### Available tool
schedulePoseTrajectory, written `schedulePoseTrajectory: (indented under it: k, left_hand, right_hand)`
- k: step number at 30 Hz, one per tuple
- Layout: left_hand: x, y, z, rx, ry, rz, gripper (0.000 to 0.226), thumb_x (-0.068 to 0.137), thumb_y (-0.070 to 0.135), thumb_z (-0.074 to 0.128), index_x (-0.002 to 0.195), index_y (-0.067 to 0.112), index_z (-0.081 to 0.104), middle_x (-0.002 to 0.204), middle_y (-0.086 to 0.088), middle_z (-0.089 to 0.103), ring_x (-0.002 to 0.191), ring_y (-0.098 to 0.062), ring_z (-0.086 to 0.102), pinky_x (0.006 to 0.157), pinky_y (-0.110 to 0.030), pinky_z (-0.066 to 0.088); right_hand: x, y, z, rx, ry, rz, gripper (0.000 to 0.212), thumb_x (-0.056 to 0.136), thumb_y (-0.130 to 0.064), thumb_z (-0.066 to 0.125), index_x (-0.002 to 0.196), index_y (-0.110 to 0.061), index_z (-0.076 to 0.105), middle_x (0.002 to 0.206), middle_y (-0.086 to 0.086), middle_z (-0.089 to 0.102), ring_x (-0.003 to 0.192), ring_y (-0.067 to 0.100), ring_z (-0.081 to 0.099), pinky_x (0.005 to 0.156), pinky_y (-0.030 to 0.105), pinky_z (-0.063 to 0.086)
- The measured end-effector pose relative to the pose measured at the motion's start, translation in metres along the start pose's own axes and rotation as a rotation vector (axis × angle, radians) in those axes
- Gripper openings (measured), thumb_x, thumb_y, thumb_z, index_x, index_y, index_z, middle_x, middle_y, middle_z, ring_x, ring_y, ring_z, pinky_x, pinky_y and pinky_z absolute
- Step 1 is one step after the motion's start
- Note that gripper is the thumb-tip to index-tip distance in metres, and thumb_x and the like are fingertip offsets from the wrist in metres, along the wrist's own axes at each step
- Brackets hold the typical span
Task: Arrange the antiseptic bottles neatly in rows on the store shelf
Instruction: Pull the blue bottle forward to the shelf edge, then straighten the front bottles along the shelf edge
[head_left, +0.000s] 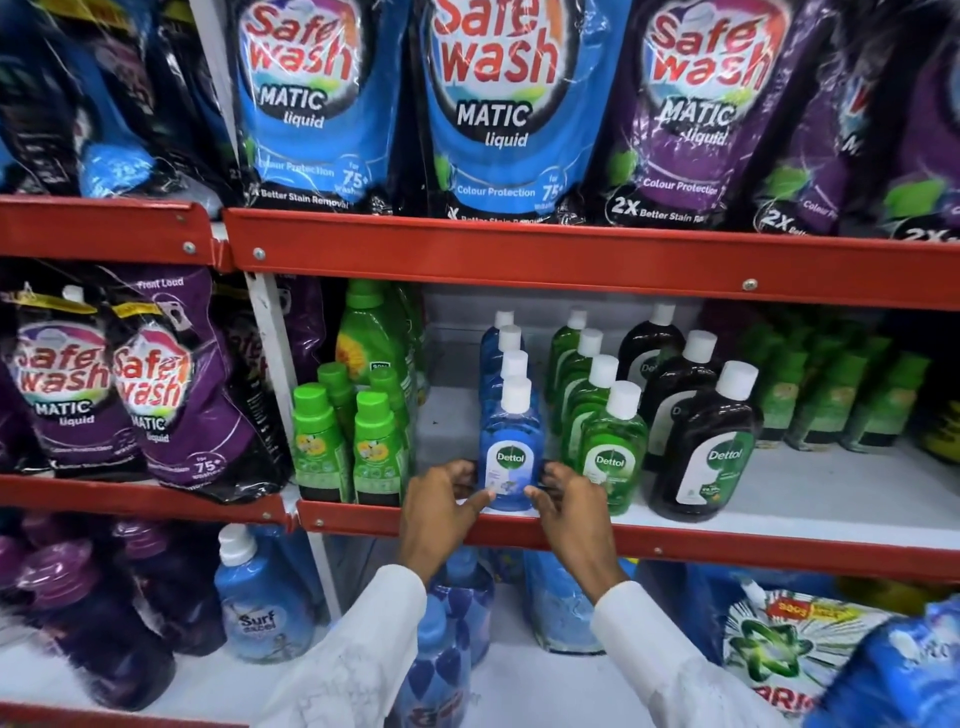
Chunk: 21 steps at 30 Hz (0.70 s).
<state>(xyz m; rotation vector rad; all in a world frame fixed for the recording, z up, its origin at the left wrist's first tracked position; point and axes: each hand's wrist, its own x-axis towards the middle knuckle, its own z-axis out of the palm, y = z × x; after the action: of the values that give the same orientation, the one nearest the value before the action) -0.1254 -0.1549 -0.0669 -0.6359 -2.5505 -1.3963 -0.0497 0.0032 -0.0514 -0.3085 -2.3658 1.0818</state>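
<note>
A blue Dettol antiseptic bottle (511, 452) with a white cap stands at the front edge of the white middle shelf (810, 493), heading a row of several blue bottles running back. My left hand (441, 506) and my right hand (569, 512) hold it by its lower sides, thumbs pressed on the front near its base. To its right runs a row of green Dettol bottles (613, 457), then a row of dark Dettol bottles (714, 457).
Small green-capped bottles (345, 447) stand left of an open gap on the shelf. Safewash pouches (498, 104) fill the shelf above behind a red rail (571, 260). Blue and purple detergent bottles (260, 597) sit on the shelf below.
</note>
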Motion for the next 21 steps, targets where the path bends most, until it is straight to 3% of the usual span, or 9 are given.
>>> schedulePoseTrajectory:
  k: [5,8,13,17,19,21]
  left_hand:
    - [-0.001,-0.002,0.0,-0.005,0.004,0.023,0.033,0.073,0.041,0.078,0.097,0.02,0.073,0.088,0.006,0.08,0.076,0.0,0.072,0.076,-0.035,0.062]
    - [0.002,-0.009,0.003,0.007,0.015,0.028,0.043,0.07,0.052,0.073,0.1,0.022,0.072,0.092,0.007,0.08,0.078,0.0,0.072,0.076,-0.036,0.063]
    - [0.001,-0.008,0.004,0.015,0.033,0.016,0.032,0.076,0.036,0.082,0.102,0.019,0.072,0.093,0.004,0.08,0.078,-0.003,0.073,0.078,-0.037,0.063]
    - [-0.002,-0.005,0.003,0.004,0.037,0.019,0.036,0.077,0.035,0.081,0.106,0.016,0.072,0.099,0.0,0.079,0.084,-0.007,0.073,0.082,-0.039,0.062]
    - [-0.009,0.003,-0.001,-0.042,0.112,-0.009,0.044,0.076,0.031,0.083,0.114,0.012,0.07,0.11,-0.006,0.076,0.094,-0.014,0.072,0.09,-0.039,0.059]
    - [-0.023,0.016,-0.003,-0.113,0.303,-0.015,0.039,0.077,0.024,0.082,0.113,0.016,0.07,0.111,-0.006,0.074,0.094,-0.015,0.07,0.089,-0.037,0.058]
  right_hand:
    - [0.003,0.006,0.003,0.016,-0.002,-0.022,0.022,0.086,-0.009,0.071,0.108,-0.007,0.07,0.105,0.006,0.077,0.095,0.014,0.072,0.088,0.031,0.057]
    - [0.004,0.008,0.003,0.023,-0.008,-0.023,0.023,0.087,-0.011,0.071,0.109,-0.005,0.069,0.105,-0.001,0.075,0.097,0.01,0.07,0.086,0.024,0.054]
    - [0.007,0.013,0.005,0.064,-0.026,-0.002,0.025,0.086,-0.011,0.072,0.11,-0.006,0.07,0.108,0.006,0.076,0.096,0.007,0.07,0.089,0.022,0.055]
    - [0.002,0.01,0.002,0.148,-0.015,0.019,0.035,0.084,-0.013,0.075,0.117,-0.004,0.068,0.111,0.006,0.075,0.088,0.001,0.067,0.077,0.001,0.047]
    - [-0.009,0.014,-0.005,0.211,0.037,0.039,0.038,0.081,-0.018,0.078,0.117,-0.009,0.07,0.107,0.001,0.075,0.088,0.002,0.069,0.079,0.004,0.051]
    - [-0.027,0.02,-0.02,0.252,0.171,0.028,0.024,0.079,-0.021,0.08,0.102,-0.017,0.075,0.094,-0.007,0.077,0.08,0.001,0.072,0.078,0.014,0.057]
